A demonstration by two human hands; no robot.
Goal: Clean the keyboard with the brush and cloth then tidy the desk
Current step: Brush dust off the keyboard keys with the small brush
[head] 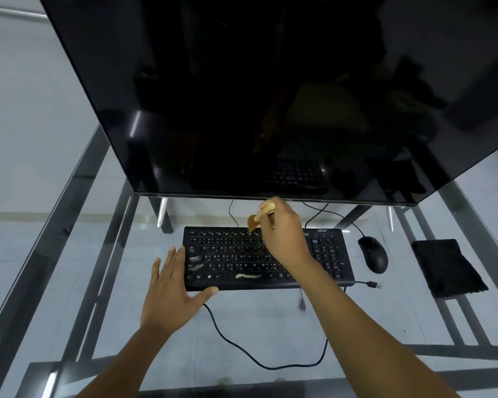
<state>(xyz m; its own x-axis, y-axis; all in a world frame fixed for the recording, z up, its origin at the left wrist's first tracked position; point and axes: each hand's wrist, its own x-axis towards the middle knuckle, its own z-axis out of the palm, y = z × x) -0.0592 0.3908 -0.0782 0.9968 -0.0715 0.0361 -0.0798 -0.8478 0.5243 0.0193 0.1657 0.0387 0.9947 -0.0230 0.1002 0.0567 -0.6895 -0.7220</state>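
Note:
A black keyboard (236,258) lies on the glass desk (270,334) below the monitor. My right hand (282,234) is shut on a small wooden-handled brush (256,218), whose bristles touch the top key row near the middle. My left hand (170,288) rests flat at the keyboard's left end, fingers spread, thumb against the front edge. Pale smudges show on the space bar (247,276) and left keys. A folded black cloth (447,267) lies at the right of the desk.
A large dark monitor (270,96) leans over the back of the desk. A black mouse (373,254) sits between keyboard and cloth. A black cable (242,349) loops across the front glass, and a loose USB plug (375,285) lies by the keyboard's right corner.

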